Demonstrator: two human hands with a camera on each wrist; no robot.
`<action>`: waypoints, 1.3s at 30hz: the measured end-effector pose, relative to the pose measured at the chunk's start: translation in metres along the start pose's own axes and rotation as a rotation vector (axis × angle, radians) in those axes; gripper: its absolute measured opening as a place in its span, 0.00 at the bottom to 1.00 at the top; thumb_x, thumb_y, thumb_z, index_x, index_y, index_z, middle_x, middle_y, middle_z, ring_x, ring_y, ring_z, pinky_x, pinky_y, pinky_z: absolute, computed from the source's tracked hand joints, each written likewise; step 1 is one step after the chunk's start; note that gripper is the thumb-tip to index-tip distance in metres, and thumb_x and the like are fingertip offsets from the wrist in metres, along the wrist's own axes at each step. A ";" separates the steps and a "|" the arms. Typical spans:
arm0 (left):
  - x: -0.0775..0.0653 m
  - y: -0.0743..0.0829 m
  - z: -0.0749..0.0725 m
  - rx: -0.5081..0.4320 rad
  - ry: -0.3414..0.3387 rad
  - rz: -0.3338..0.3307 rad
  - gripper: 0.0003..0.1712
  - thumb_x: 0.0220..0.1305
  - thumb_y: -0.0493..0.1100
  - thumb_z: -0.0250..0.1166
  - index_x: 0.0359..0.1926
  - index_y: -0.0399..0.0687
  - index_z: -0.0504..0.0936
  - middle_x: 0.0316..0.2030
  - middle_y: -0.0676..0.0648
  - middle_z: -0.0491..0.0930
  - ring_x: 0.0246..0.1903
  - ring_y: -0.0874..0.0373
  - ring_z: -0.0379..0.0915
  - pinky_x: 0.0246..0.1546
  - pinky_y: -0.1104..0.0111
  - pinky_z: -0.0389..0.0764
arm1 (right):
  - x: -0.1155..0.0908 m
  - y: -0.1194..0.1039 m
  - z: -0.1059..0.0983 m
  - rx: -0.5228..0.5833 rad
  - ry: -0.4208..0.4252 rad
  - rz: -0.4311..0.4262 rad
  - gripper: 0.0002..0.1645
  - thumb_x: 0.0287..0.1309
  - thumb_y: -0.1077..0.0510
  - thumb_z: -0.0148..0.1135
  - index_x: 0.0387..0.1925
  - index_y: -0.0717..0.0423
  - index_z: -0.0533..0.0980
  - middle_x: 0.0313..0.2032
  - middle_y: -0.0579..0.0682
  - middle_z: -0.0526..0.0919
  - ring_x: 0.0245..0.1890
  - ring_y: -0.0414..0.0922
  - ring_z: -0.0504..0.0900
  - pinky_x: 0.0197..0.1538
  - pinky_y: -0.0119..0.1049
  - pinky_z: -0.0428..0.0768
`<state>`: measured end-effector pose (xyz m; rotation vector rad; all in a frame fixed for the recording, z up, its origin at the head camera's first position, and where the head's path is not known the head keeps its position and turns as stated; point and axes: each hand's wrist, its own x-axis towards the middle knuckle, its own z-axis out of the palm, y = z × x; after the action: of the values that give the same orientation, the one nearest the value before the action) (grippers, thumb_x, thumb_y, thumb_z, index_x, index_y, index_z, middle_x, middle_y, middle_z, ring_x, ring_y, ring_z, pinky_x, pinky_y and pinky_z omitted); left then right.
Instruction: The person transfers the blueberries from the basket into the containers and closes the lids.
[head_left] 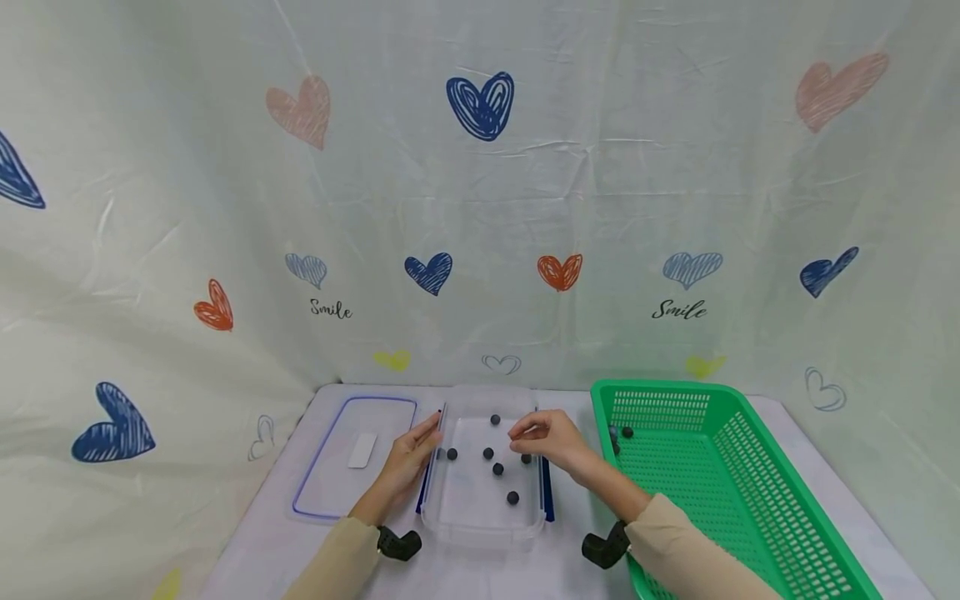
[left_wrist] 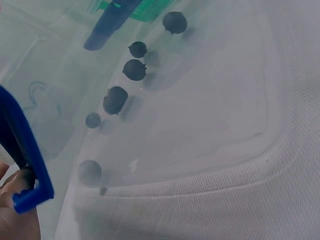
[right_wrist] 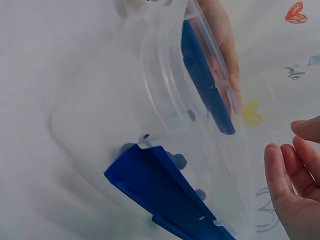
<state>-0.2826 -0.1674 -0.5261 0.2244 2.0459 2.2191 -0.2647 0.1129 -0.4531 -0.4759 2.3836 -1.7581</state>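
Several dark blueberries (head_left: 498,469) lie spread over the floor of a clear plastic box (head_left: 480,532) with blue side latches. My left hand (head_left: 405,460) rests along the box's left wall, its fingers fairly straight; in the right wrist view, left fingers (right_wrist: 227,55) show behind a blue latch (right_wrist: 205,80). Over the box's right side hovers my right hand (head_left: 551,439), its fingers loosely bent. The right wrist view shows a gap between that hand's thumb (right_wrist: 307,129) and fingers, with no berry visible there.
A green perforated basket (head_left: 795,500) stands at the right, with a few blueberries (head_left: 627,432) in its far left corner. At the left lies a clear lid (head_left: 330,487) with a blue rim and a white label. A heart-printed curtain (head_left: 480,200) hangs behind the table.
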 end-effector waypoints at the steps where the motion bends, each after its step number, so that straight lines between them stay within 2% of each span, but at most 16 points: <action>1: 0.000 0.000 0.000 -0.001 0.000 -0.002 0.31 0.75 0.36 0.55 0.73 0.30 0.59 0.74 0.35 0.53 0.73 0.43 0.47 0.70 0.57 0.54 | 0.000 0.000 -0.002 0.011 0.001 -0.005 0.08 0.56 0.65 0.71 0.38 0.66 0.84 0.39 0.56 0.87 0.37 0.46 0.86 0.44 0.40 0.86; 6: 0.000 0.001 -0.001 0.030 -0.001 -0.005 0.31 0.76 0.38 0.56 0.73 0.31 0.59 0.74 0.34 0.53 0.73 0.42 0.47 0.70 0.54 0.54 | 0.000 -0.004 -0.013 0.048 0.015 -0.022 0.10 0.58 0.65 0.70 0.41 0.67 0.83 0.42 0.60 0.86 0.37 0.44 0.86 0.45 0.35 0.85; 10: 0.001 0.000 -0.002 0.047 -0.002 -0.006 0.32 0.76 0.40 0.56 0.74 0.32 0.59 0.74 0.35 0.53 0.73 0.41 0.48 0.70 0.53 0.55 | 0.000 -0.007 -0.023 0.061 0.033 -0.011 0.11 0.58 0.64 0.70 0.42 0.66 0.83 0.41 0.58 0.86 0.37 0.43 0.85 0.46 0.34 0.83; 13: 0.002 -0.001 -0.002 0.032 0.004 -0.021 0.32 0.75 0.40 0.57 0.74 0.34 0.60 0.74 0.37 0.54 0.73 0.43 0.48 0.70 0.55 0.55 | 0.000 -0.009 -0.030 0.069 0.043 -0.013 0.12 0.59 0.63 0.70 0.43 0.65 0.83 0.42 0.58 0.86 0.39 0.44 0.85 0.48 0.36 0.84; 27: 0.003 -0.002 -0.001 0.013 0.010 -0.011 0.32 0.75 0.39 0.57 0.73 0.32 0.60 0.74 0.36 0.55 0.73 0.44 0.49 0.70 0.57 0.56 | -0.008 -0.012 -0.061 0.104 0.134 0.015 0.15 0.57 0.62 0.72 0.46 0.65 0.83 0.47 0.62 0.85 0.43 0.45 0.85 0.54 0.43 0.82; 32: 0.001 0.000 0.000 0.019 0.013 -0.017 0.32 0.75 0.40 0.57 0.74 0.33 0.59 0.74 0.37 0.54 0.73 0.44 0.49 0.70 0.57 0.56 | -0.010 -0.011 -0.070 0.093 0.171 0.025 0.16 0.57 0.60 0.73 0.46 0.63 0.83 0.46 0.59 0.85 0.43 0.46 0.85 0.55 0.46 0.82; 39: -0.001 0.000 0.000 0.021 0.004 -0.013 0.32 0.75 0.39 0.56 0.74 0.31 0.59 0.74 0.36 0.53 0.73 0.43 0.47 0.70 0.55 0.54 | -0.017 -0.012 -0.084 0.096 0.201 0.032 0.17 0.58 0.60 0.72 0.46 0.65 0.82 0.47 0.60 0.84 0.42 0.44 0.86 0.55 0.42 0.81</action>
<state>-0.2820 -0.1672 -0.5263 0.2083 2.0679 2.1926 -0.2720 0.1913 -0.4172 -0.2576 2.4051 -1.9804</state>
